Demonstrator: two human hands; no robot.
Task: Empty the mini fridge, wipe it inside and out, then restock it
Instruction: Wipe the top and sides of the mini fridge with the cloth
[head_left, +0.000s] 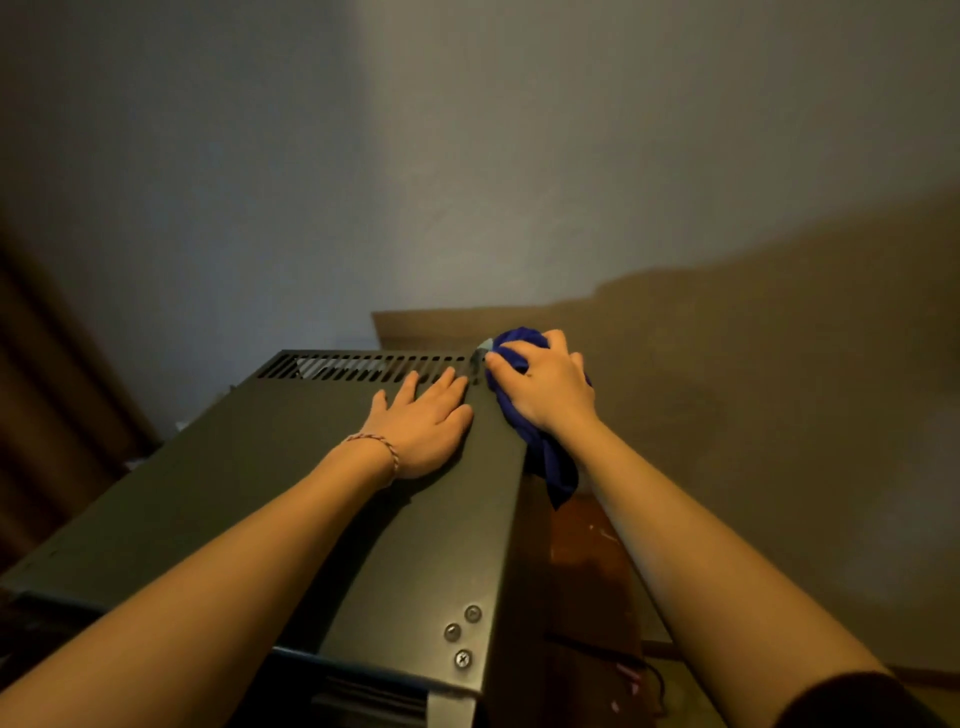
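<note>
Behind the work area rises a plain grey wall (467, 156), dim and unevenly lit, with a brown curtain-like edge (47, 374) at the far left and a tan surface (753, 389) to the right. Mini fridge (291, 493): a dark metal cabinet seen from above, its flat top filling the lower left and centre of the view; a row of ventilation slots (363, 366) runs along the far edge, and 3 screws (461, 635) sit near the front right corner. Left hand (423, 423): laid flat on the fridge top just short of the slots, palm down, fingers straight and slightly spread, grip released and holding nothing; a thin braided bracelet (382, 449) circles the wrist. Right hand (543, 382): at the far right corner of the fridge, fingers curled over a bunched blue cloth (545, 457), grip closed on it and pressing it against the upper right edge where the top meets the side panel. A loose tail of the cloth hangs down the side of the cabinet below my wrist. Both forearms reach forward from the lower corners of the view; a dark sleeve (857, 701) shows at the lower right. Beside the fridge, low on the right, a reddish-brown wooden surface (587, 540) is partly visible, its details too dark to tell.
</note>
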